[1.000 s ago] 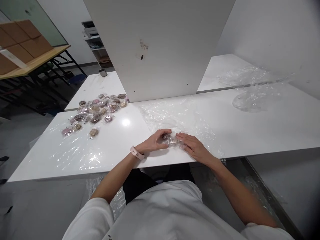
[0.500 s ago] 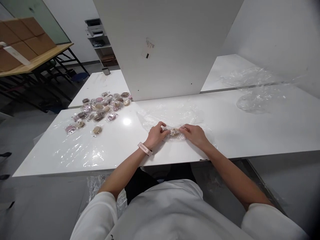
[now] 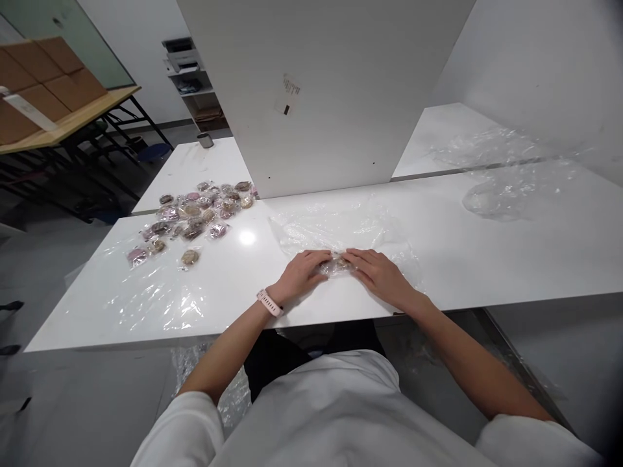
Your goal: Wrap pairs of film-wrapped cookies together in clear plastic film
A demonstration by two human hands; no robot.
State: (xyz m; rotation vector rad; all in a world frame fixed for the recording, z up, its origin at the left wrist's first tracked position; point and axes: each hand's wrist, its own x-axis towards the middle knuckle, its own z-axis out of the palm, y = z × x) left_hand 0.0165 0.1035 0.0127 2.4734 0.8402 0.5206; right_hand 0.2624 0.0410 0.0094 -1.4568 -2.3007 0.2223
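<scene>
Between my hands near the front of the white table lies a small tan round item (image 3: 342,262), wrapped in clear plastic. My left hand (image 3: 302,274), with a pale pink band at the wrist, is closed around the left end of this bundle. On its right end, my right hand (image 3: 378,272) bends its fingers over the plastic in the same way. The bundle sits at the near edge of a clear plastic sheet (image 3: 326,228), which spreads flat behind it. My fingers partly hide the item, so its exact kind is unclear.
Several small round items in clear packets (image 3: 192,226) lie in a group at left. More clear plastic (image 3: 156,305) covers the table's left front, and a crumpled piece (image 3: 501,198) lies at right. An upright white panel (image 3: 326,97) stands behind. A small grey cup (image 3: 205,140) sits far left.
My fingers have moved from pinching at the bundle's sides to lying bent over its two ends. The bundle has shifted slightly toward me.
</scene>
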